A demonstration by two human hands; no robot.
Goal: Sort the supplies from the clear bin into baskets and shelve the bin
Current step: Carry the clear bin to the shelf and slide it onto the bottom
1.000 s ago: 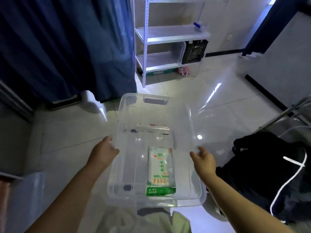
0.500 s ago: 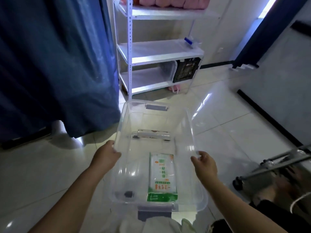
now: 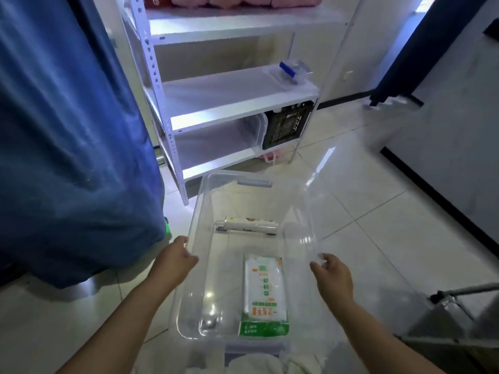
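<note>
Both hands are carrying the clear bin [image 3: 251, 255]: left hand [image 3: 172, 261] and right hand [image 3: 333, 273] are gripping its long side rims, equally near. A green-white packet [image 3: 264, 295] is lying inside. The bin's long axis is pointing straight ahead toward the white shelving [image 3: 232, 90].

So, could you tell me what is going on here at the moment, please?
A person is carrying a clear bin with both hands, the left hand gripping its left rim and the right hand its right rim. Two supplies lie inside: a green-and-white packet near the person and a white tube-like item further along. The bin is pointed toward a white shelf unit, where a black crate sits on a lower shelf. A blue curtain hangs to the left.
</note>
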